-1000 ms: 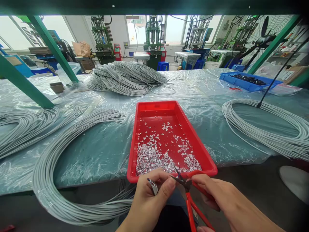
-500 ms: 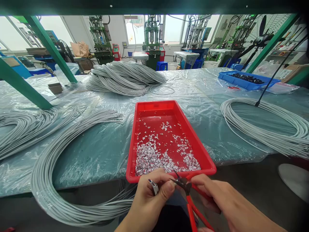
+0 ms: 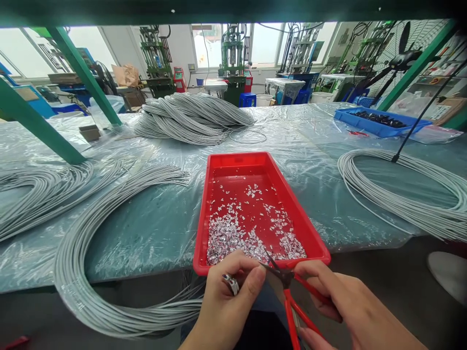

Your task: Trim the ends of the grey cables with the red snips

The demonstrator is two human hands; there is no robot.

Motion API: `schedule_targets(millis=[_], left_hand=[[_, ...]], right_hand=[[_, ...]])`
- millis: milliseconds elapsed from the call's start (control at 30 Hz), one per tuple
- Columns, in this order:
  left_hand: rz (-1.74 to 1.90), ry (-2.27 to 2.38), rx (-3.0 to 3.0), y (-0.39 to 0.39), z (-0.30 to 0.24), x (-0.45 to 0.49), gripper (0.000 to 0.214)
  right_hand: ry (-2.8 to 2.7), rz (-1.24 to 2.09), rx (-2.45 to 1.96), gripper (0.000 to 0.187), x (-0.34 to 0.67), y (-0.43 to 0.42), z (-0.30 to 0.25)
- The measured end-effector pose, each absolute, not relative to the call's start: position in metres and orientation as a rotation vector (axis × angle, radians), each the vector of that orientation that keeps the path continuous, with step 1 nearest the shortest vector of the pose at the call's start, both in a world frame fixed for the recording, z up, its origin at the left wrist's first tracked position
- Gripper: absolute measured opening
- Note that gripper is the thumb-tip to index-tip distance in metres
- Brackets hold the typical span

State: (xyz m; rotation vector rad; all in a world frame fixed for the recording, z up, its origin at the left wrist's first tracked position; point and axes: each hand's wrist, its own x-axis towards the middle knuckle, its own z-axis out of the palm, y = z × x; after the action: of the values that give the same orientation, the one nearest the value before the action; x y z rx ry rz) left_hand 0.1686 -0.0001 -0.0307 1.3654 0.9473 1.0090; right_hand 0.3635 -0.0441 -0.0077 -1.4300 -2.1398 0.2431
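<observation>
My right hand (image 3: 339, 296) is closed round the red handles of a pair of pliers (image 3: 287, 278), whose dark, thin jaws are spread apart. The jaw tips are close to the fingertips of my left hand (image 3: 233, 294). Thumb and forefinger of that hand pinch together; what lies between them is too small to make out. A silvery piece (image 3: 231, 284) shows at its curled fingers, perhaps a ring or a held part. Just beyond both hands is a red tray (image 3: 302, 214), with small shiny silver scraps (image 3: 229, 238) scattered over its bottom, thickest at the near end.
A bundle of grey cables (image 3: 76, 272) curves off the table edge toward my left wrist. More cable coils lie at far left, on the right (image 3: 386, 194) and in a large heap (image 3: 193, 116) behind. A blue tray (image 3: 379, 121) holds black parts. Green posts (image 3: 83, 73) frame the table.
The view has shifted slightly, so the scene sits a little further right. The left thumb has lifted a bit, and the pliers' jaws remain spread near the left fingertips.
</observation>
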Motion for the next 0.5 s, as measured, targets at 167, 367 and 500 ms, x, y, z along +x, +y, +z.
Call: schedule_targets(millis=[167, 367, 500], left_hand=[[1.018, 0.926, 1.399, 0.0004, -0.0316, 0.1673, 0.021], [1.01, 0.938, 1.424, -0.0015, -0.0322, 0.1673, 0.022], [1.018, 0.944, 1.45, -0.0015, -0.0308, 0.1671, 0.022]], right_hand=[[-2.165, 0.224, -1.444, 0.043, 0.3659, -0.0437, -0.0049], [-2.096, 0.293, -1.461, 0.041, 0.3638, -0.0459, -0.0093], [-2.152, 0.342, -1.495, 0.041, 0.3638, -0.046, -0.0099]])
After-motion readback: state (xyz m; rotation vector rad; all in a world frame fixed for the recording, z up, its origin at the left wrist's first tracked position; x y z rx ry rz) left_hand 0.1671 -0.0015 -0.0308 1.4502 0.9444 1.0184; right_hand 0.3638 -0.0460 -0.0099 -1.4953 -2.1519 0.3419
